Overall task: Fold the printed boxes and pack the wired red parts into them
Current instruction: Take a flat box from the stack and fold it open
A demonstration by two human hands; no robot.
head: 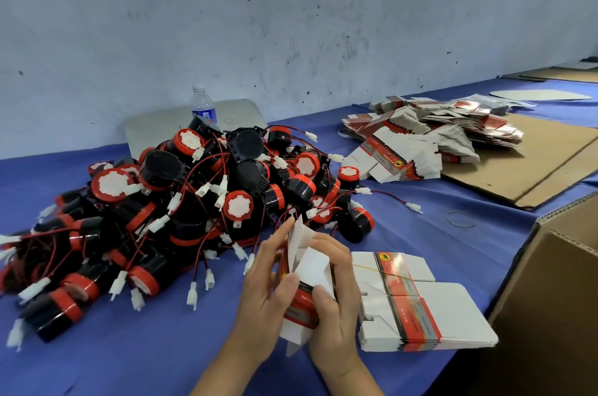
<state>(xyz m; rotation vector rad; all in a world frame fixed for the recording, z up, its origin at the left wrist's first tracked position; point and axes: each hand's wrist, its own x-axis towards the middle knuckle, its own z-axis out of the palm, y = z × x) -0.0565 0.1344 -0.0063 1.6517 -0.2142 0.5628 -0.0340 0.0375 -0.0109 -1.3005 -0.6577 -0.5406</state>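
Currently one printed box (pixel 310 269) is gripped between left hand (pixel 265 292) and right hand (pixel 336 308), open flaps pointing away. The wired red parts (pixel 238 204) are heaped just beyond, nearer the left hand.

A: Entry one, bundled stack of flat printed boxes (pixel 420 305) on the bench. Any legible text?
B: None. The red and black band carries a yellow badge (pixel 385 257) with a black animal figure. The lines of lettering are too small to read.
A: Entry two, part-folded box (pixel 304 298)?
B: Pale lettering on the red panel, blurred, unreadable.
A: Entry three, far heap of flat boxes (pixel 420 143)?
B: Same badge on one, print illegible.
A: Entry four, water bottle (pixel 203 106)?
B: Blue label, wording unreadable.
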